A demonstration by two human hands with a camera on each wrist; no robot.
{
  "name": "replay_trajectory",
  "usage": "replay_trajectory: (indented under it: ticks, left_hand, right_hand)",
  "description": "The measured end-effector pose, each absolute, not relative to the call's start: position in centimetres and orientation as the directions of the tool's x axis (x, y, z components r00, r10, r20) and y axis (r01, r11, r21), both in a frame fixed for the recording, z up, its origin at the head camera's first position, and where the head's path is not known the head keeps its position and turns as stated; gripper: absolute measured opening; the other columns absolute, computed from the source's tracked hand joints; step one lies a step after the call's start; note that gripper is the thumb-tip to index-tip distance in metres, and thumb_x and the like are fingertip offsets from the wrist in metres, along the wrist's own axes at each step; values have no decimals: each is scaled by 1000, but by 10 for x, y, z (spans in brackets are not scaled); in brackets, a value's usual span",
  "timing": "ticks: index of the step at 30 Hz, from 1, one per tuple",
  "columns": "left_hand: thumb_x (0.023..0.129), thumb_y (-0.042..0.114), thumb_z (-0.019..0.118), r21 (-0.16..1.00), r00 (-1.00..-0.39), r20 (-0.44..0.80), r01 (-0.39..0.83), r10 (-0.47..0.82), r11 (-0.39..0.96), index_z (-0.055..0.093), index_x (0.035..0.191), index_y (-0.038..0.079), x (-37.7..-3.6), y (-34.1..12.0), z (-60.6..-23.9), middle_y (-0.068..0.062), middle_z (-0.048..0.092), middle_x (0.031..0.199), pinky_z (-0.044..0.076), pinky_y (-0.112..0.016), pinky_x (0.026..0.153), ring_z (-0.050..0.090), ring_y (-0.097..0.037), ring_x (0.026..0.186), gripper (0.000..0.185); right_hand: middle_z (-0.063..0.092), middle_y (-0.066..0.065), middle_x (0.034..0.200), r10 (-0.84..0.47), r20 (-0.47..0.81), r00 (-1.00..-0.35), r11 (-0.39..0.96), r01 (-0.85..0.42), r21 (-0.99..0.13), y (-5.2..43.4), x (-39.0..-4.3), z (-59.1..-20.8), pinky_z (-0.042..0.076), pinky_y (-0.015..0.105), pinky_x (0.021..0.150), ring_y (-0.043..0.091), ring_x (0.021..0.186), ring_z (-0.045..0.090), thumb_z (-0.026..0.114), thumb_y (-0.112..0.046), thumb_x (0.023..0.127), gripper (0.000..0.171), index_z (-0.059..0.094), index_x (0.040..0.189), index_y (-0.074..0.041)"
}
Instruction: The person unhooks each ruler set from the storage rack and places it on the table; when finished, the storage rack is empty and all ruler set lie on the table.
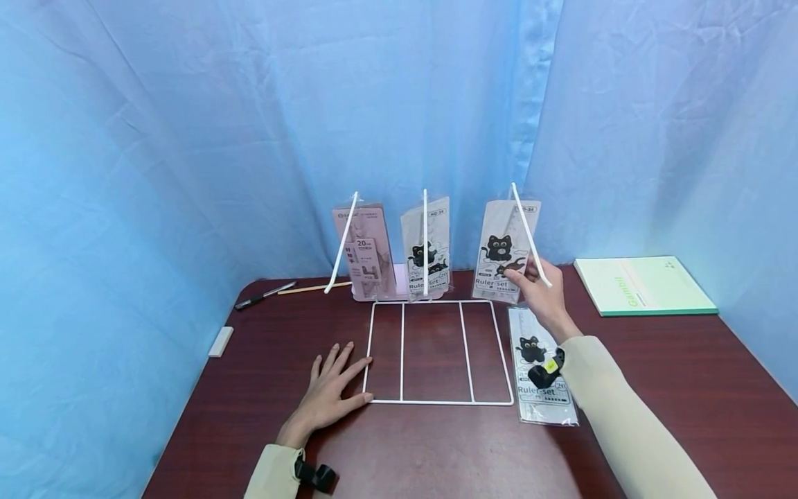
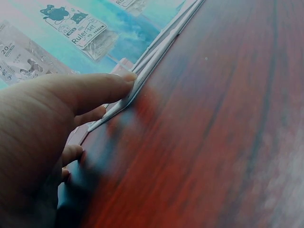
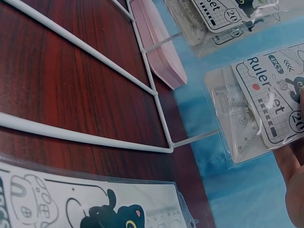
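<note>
A white wire rack [image 1: 402,351] stands on the table, with three prongs rising at its back. My right hand [image 1: 546,294] pinches a ruler-set packet [image 1: 500,239] hanging at the right prong, thumb on its front and the other fingers behind. In the right wrist view, clear rulers show inside this packet [image 3: 237,121]. A similar cat-printed packet [image 1: 430,249] hangs at the middle prong, and a pink ruler packet [image 1: 368,239] at the left one. My left hand [image 1: 330,391] lies spread on the table, thumb and index tip at the rack's left edge.
Another ruler-set packet [image 1: 544,388] lies flat right of the rack, below my right wrist. Behind the rack is a pink plate [image 1: 400,281]. A pen [image 1: 264,296], a pencil [image 1: 312,287] and a white eraser [image 1: 221,342] lie at left, a green notebook [image 1: 645,285] at right.
</note>
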State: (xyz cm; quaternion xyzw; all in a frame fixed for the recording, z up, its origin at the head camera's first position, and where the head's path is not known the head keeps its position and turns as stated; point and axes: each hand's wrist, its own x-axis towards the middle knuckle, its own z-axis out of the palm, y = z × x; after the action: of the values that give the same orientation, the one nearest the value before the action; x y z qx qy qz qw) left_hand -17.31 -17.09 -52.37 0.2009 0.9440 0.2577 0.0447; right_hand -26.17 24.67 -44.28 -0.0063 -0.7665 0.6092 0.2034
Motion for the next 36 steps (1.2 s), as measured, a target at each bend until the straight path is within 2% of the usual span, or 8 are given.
replay_trajectory:
  ticks: [4,11,17,24,27,31,34,36]
  left_hand:
    - [89,53,66,502,-915,21,358,402,788,51,149,27,-173,-171,-524,-15,26,167,5,-72,119,11,-42,157,67]
    - [89,53,66,495,-914,19,361,406,790,50,149,27,-174,-171,-524,-15,25,167,5,-72,119,11,-41,157,67]
    - [89,53,66,502,-914,18,359,406,787,50,149,26,-174,-170,-523,-15,24,167,5,-72,119,11,-42,157,67]
    - [90,53,66,503,-915,11,354,404,789,50,149,27,-172,-170,-523,-15,24,167,4,-71,120,10,-41,157,67]
    - [90,54,66,503,-915,7,353,404,789,50,149,27,-173,-170,-523,-15,24,167,4,-71,120,10,-41,157,67]
    - [90,54,66,501,-913,5,355,408,790,49,150,27,-173,-170,-524,-15,23,168,4,-71,120,10,-41,157,68]
    - [90,54,66,501,-913,-1,353,409,790,49,150,27,-173,-170,-524,-14,22,168,3,-71,120,9,-41,157,68]
    - [90,54,66,502,-912,-2,354,410,789,49,150,26,-173,-171,-524,-15,22,168,3,-71,120,9,-42,157,69]
  right_hand:
    - [76,-13,80,271,302,-914,247,-237,-939,250,-264,-451,57,15,63,-11,72,67,74,-5,89,26,64,107,11]
    - [69,-27,75,250,323,-913,253,-261,-932,249,-256,-451,57,15,63,-11,74,68,74,-5,89,24,63,105,10]
    - [69,-27,77,237,331,-913,259,-269,-928,247,-248,-449,56,13,67,-12,75,68,73,-5,89,25,62,104,12]
    - [56,-24,61,241,363,-900,313,-282,-907,246,-239,-447,36,17,49,-8,57,50,74,-3,88,19,59,89,9]
    - [63,-24,66,232,374,-898,344,-283,-895,246,-236,-447,38,16,51,-9,61,54,74,-3,88,19,62,95,10]
    - [77,5,79,227,386,-894,370,-288,-883,245,-231,-446,48,9,60,-15,70,61,74,-4,89,23,66,103,12]
    - [74,29,95,207,403,-892,395,-300,-868,245,-227,-445,52,7,68,-18,76,63,73,-5,90,26,67,110,11]
    - [72,35,100,190,413,-891,411,-310,-857,245,-225,-444,52,7,69,-19,77,63,72,-5,91,28,67,114,10]
